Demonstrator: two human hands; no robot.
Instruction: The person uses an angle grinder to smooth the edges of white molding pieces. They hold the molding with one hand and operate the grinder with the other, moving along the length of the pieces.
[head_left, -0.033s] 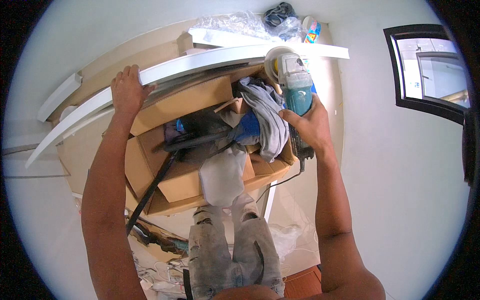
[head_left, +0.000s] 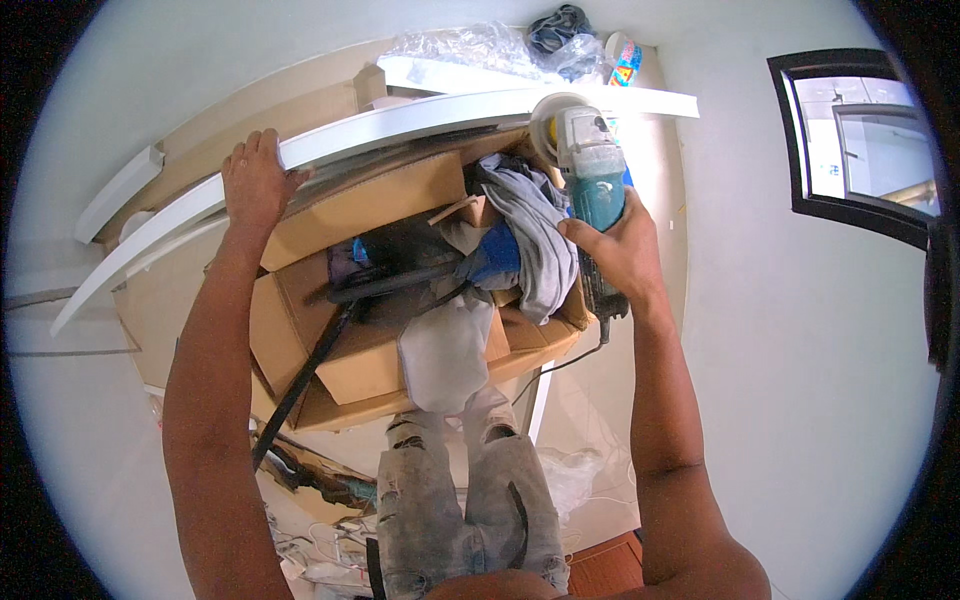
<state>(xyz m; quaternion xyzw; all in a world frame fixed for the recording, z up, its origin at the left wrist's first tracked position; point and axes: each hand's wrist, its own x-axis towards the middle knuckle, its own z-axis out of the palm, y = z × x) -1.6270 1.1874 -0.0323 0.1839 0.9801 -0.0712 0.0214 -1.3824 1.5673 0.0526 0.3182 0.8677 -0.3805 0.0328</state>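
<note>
A long white strip of trim (head_left: pixel 400 122) runs across the upper part of the view, over the edge of an open cardboard box (head_left: pixel 385 205). My left hand (head_left: pixel 260 182) is closed on it left of the middle, fingers over the far side and thumb at the near side. In my right hand (head_left: pixel 622 245) is a teal and grey angle grinder (head_left: pixel 600 200), gripped round its body. The grinder's disc (head_left: pixel 548 125) meets the strip near its right end; the exact contact is hidden by the tool's head. A cord (head_left: pixel 570 362) trails from the grinder's rear.
The box holds grey cloth (head_left: pixel 535 235), a black hose (head_left: pixel 400 283) and a blue fitting (head_left: pixel 497 255). Clear plastic wrap (head_left: pixel 470 45) and a bright-coloured tub (head_left: pixel 625 62) lie beyond the strip. At the right is a black-framed window (head_left: pixel 785 130). Loose wires (head_left: pixel 330 545) lie low left.
</note>
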